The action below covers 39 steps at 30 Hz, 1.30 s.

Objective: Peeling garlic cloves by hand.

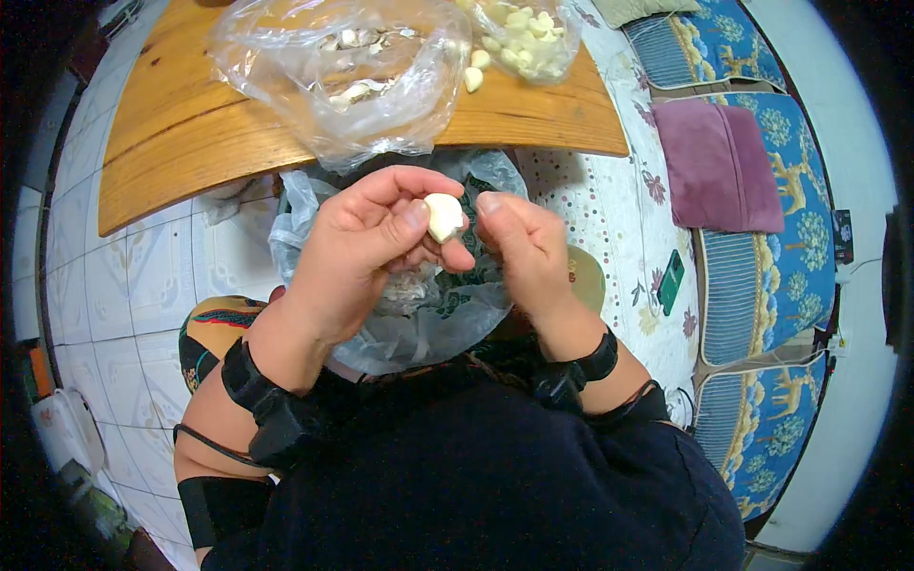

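Between the thumb and fingers of my left hand (371, 221) is a pale garlic clove (444, 216), its surface mostly bare. My right hand (525, 246) is just right of the clove, thumb pressed against a curled index finger; whether a scrap of skin is pinched there cannot be made out. Below both hands a bin lined with a translucent plastic bag (421, 350) holds papery garlic skins (410, 289). On the wooden table (186, 143) ahead lies an open clear bag (278, 78) with unpeeled garlic (353, 93) inside.
A smaller clear bag of peeled cloves (525, 43) sits at the table's far right, two loose cloves (473, 78) beside it. To the right, a sofa with a floral cover (621, 214) bears a green phone (671, 282) and a purple cushion (721, 164). White floor tiles (161, 257) lie left.
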### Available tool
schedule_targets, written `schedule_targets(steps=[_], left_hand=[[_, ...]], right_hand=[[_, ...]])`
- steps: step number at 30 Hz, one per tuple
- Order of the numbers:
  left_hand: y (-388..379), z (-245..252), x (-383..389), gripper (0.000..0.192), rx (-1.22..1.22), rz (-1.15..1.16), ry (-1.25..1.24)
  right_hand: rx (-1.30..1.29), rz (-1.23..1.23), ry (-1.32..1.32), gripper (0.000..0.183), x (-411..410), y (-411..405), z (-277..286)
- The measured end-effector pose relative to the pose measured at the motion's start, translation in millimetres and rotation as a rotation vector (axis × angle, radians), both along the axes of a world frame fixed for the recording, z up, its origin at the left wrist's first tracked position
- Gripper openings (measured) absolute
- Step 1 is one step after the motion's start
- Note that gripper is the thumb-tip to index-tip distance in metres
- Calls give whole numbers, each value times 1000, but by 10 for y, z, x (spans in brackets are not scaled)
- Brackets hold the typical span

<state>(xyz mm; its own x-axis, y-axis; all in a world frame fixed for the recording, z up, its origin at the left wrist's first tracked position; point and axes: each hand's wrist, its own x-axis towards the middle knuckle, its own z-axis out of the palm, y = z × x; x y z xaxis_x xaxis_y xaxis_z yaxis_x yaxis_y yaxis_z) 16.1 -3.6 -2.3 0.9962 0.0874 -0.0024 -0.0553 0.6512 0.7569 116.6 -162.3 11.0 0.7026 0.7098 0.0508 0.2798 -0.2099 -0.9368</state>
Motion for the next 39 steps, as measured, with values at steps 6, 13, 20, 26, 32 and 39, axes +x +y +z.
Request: schedule_targets(steps=[6,13,20,26,32,39], left_hand=[[0,-31,-4,30,-92,-10,-6],[-82,30,-1,33,-21,-25,37],[-72,5,-8,32,47,-39,46],[-35,-13,-13,37,38,-42,6],[-30,1,-3,36,48,-53,29],[-66,-1,-10,33,82,-67,123]], right_hand=[[257,44,-357,12,-35,75,175],[266,98,-413,12,11,132,153],[274,95,-705,11,26,177,128],[-17,281,-513,23,101,-87,88],[40,145,-403,17,137,54,-50],[151,171,51,33,-38,183,181]])
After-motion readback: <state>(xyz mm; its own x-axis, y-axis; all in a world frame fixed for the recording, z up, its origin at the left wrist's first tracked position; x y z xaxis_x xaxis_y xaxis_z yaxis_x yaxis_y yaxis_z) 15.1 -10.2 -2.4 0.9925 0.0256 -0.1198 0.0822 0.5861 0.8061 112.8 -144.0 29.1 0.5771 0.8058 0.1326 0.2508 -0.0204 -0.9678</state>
